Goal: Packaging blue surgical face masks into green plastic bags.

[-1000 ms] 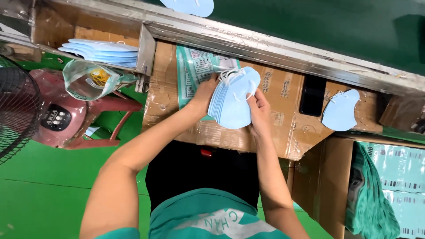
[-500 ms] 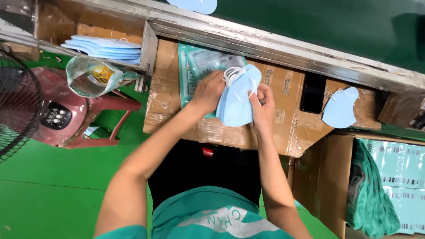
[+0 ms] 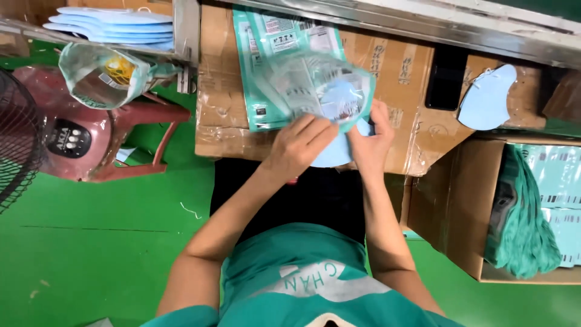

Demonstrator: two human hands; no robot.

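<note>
A clear plastic pouch with teal print (image 3: 321,91) is held over the cardboard-covered worktop (image 3: 399,66). My left hand (image 3: 299,142) grips its lower left edge. My right hand (image 3: 370,136) grips the lower right edge. A folded light blue face mask (image 3: 333,154) sits partly inside the pouch, its lower part sticking out between my two hands. More teal printed pouches (image 3: 266,54) lie flat on the worktop under and behind the held one.
A stack of blue masks (image 3: 115,24) lies at the top left. One loose blue mask (image 3: 487,97) and a dark phone (image 3: 445,75) lie right. A cardboard box (image 3: 460,224) holds teal packs. A red stool (image 3: 91,139), bag (image 3: 100,72) and fan (image 3: 15,145) stand left.
Earlier both hands held the bare blue mask above the worktop. Now a printed pouch is around its upper part, and the hands have dropped toward the worktop's near edge.
</note>
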